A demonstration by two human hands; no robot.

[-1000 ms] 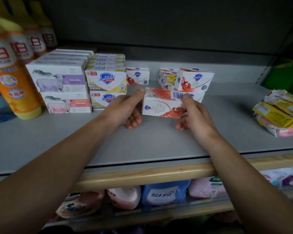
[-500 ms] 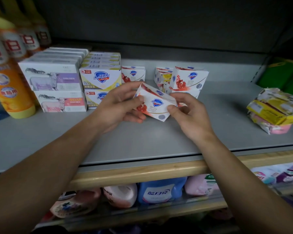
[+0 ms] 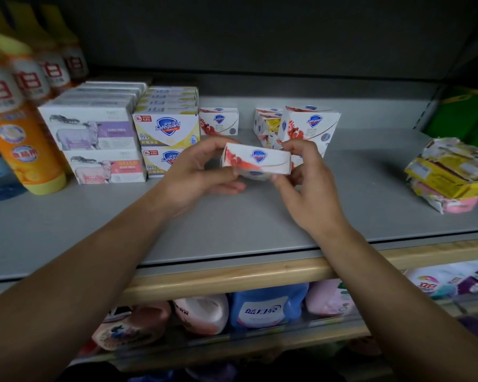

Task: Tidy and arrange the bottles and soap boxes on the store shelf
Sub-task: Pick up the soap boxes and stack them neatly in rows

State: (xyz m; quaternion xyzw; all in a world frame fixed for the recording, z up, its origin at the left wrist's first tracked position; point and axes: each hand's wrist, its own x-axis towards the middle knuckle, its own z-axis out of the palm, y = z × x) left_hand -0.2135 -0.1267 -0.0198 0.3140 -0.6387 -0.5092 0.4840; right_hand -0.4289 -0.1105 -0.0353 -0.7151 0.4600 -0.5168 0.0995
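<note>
A white and red Safeguard soap box is held above the grey shelf, logo side toward me. My left hand grips its left end and my right hand pinches its right end. Behind it stand more red Safeguard boxes, one tilted on a loose pile, and a single one further left. Yellow Safeguard boxes are stacked beside sheep-printed soap boxes. Orange bottles stand in a row at the far left.
A heap of crumpled yellow and pink soap packs lies at the shelf's right end, with green packs behind. A wooden edge strip fronts the shelf. Detergent bottles lie on the shelf below.
Both hands lifted the red soap box off the shelf and turned it, from barcode side up to its logo face toward me and level.
</note>
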